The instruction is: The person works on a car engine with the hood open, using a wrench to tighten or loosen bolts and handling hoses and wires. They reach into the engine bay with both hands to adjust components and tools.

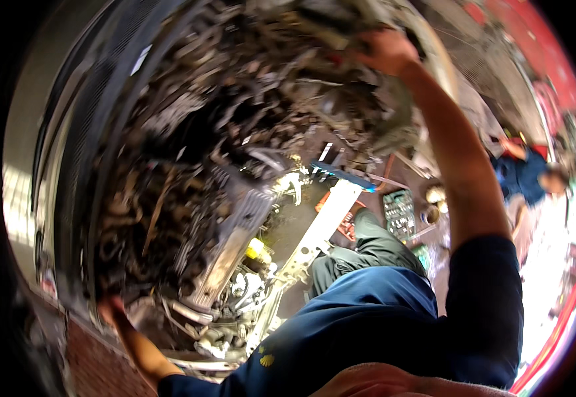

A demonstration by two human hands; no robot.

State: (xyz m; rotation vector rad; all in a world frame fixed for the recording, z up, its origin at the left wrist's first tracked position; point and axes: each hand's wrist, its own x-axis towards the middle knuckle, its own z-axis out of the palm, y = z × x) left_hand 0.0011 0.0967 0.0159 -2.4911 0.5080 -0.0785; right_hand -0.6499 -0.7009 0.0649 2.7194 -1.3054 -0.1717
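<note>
I am leaning over a car's engine bay (189, 198) crowded with hoses, wiring and metal parts. My left hand (110, 311) is at the lower left, by the edge of the bay; its fingers are mostly hidden and blurred. Stretched out to the upper right, my right hand (387, 53) reaches the far side of the bay beside the pale fender (439, 49). Motion smears its fingers, so I cannot make out whether it holds anything. A pale metal crossbar (331, 221) runs between my body and the engine parts.
An open tool case (399, 213) lies on the floor by my legs, near some round containers (432, 205). Another person (526, 173) in a dark blue top is at the right. A yellow part (258, 251) shows low in the bay. Windshield glass (83, 152) borders the left.
</note>
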